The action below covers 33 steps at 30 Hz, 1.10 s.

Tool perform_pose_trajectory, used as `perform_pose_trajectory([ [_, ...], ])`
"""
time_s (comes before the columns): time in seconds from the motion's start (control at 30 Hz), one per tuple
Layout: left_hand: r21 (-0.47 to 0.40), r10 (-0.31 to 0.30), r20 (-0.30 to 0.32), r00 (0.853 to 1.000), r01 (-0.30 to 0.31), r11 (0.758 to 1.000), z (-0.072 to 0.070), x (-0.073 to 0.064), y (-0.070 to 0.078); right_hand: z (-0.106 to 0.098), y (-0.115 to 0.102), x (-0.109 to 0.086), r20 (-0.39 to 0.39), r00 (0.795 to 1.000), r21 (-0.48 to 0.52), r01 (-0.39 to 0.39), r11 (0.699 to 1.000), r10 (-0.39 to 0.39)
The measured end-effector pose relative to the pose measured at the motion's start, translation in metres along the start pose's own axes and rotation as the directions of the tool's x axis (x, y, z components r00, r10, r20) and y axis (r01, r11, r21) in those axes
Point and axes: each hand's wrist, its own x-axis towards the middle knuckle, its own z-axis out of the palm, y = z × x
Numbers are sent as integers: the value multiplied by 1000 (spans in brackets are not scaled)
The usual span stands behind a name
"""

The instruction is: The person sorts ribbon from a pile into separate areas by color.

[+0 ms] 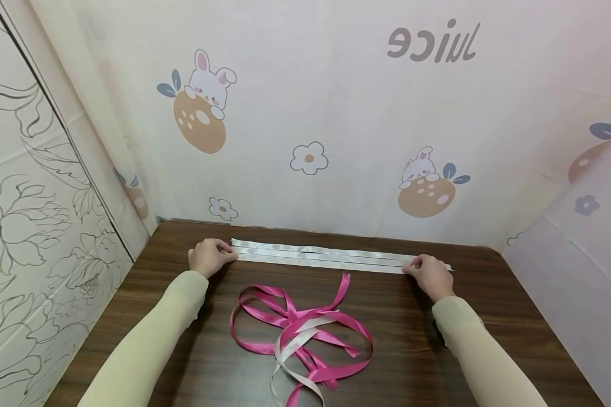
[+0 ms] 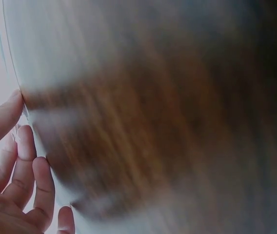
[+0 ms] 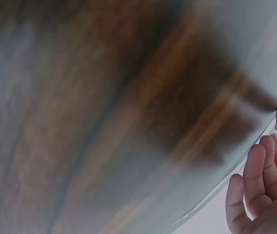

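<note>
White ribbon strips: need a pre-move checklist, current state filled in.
1. White ribbon strips side by side on the table: ok.
2. Left hand at their left end: ok.
3. Right hand near their right end: ok, ends show beyond it.
4. Pink ribbon apart from strips: ok.
5. Pink ribbon separate from cream ribbon: not ok, intertwined.
6. Hands pinching rather than pressing: cannot tell.

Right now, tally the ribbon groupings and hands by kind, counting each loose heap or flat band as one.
Tangled pink-and-white ribbon heap: 1
Flat white ribbon band: 1
Hands: 2, being the left hand and the right hand
Total: 4
</note>
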Motion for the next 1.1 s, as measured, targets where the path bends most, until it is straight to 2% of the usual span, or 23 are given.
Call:
perform_pose_trajectory([
  [0.4,-21,-18,4,1000,18,1000,-4,1,-6,-3,7,-2,-24,999,-10,21,1000,-22],
  [0.57,-66,-28,-30,999,25,997,-13,-1,-4,-12,3,-1,-61,996,-6,71,997,-71],
  [0.87,-91,37,-98,994,-46,995,-27,-4,14,-38,-8,-9,-150,976,-26,153,988,-155],
  [1.1,-88,102,-83,991,-109,990,-32,-11,29,-51,-14,-20,-181,958,-46,219,975,-224],
])
